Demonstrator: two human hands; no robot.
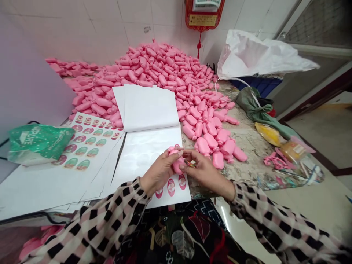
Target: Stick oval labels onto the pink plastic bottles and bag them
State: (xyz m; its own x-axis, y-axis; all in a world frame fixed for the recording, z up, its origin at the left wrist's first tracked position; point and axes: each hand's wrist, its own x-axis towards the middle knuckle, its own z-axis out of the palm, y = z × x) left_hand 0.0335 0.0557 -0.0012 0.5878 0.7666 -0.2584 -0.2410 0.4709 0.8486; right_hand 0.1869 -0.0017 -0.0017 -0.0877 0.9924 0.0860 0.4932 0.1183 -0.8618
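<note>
The person is sitting at a worn table (247, 141), and the left hand (159, 172) is cradling one small pink bottle (176, 163), fingers curled closed around its body, holding it just above the near edge of a mostly peeled sticker sheet (143, 154). The right hand (205, 170) is meeting it from the other side, thumb and forefinger pinched together on what looks like a small oval label at the bottle's side; it is too small for me to be sure. A few pink oval stickers (171, 187) are remaining on the sheet just beneath the wrists.

To my eye the labelling step is in hand: a sticker is being pressed onto this bottle. The next move would call for smoothing it flat without creasing, then setting the bottle aside and lifting another sticker cleanly from the backing.

Behind the sheet, a great heap of identical pink bottles (159, 73) is spreading across the table. A fresh sheet of red and green stickers (88, 141) is lying to the left, with a green packet (35, 141) resting beside it.
</note>
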